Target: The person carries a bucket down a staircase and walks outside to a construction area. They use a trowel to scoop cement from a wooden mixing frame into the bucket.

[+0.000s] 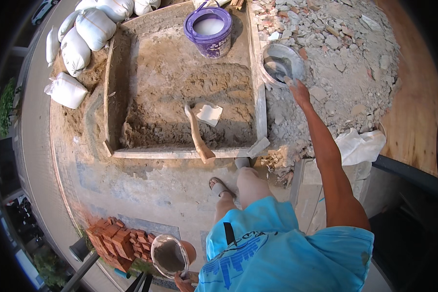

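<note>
Low at the left, my left hand [182,283] grips the rim of an orange bucket [191,251] whose inside is coated grey, with grey matter in it. My right arm stretches forward, and my right hand [297,91] is closed on the near rim of a grey-smeared bucket [297,63] beside the rubble. That bucket has something dark and wet inside. Ahead of me, a hoe [196,131] with a wooden handle lies in a mortar box [180,154], its handle resting over the near board. The hoe's pale blade sits on the wet brown mix [165,109].
A purple bucket [214,47] of cloudy liquid stands inside the box. White sacks [95,29] are piled at the far left, broken rubble [345,68] at the right. Red bricks [114,241] are stacked at the lower left. A white sheet [357,146] lies right of my arm.
</note>
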Demonstrator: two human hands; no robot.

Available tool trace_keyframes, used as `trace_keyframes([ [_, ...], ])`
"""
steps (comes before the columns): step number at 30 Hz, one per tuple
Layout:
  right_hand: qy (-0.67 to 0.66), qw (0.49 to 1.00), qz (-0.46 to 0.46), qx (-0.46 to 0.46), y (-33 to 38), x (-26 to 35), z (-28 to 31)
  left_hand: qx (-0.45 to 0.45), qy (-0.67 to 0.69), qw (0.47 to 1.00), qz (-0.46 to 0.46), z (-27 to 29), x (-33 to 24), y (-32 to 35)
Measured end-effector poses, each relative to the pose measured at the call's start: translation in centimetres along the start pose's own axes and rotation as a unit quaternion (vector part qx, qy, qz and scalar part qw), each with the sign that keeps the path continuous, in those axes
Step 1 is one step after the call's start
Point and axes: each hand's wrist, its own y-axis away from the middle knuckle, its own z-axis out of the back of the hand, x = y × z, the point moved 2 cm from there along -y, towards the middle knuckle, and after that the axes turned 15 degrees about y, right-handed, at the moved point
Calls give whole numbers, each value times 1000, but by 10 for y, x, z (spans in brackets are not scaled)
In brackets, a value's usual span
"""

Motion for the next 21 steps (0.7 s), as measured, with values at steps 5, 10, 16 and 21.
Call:
trace_keyframes([
  [5,79,994,-9,75,-20,12,-4,-34,74,993,88,-24,-16,24],
  [10,159,983,-18,94,-25,44,7,-27,41,996,80,-36,-39,42],
  [16,188,982,-17,-1,-48,18,-19,-13,20,998,65,-43,-55,40],
  [21,-43,978,-203,-27,-64,-46,-7,7,5,999,37,-48,-68,27],
])
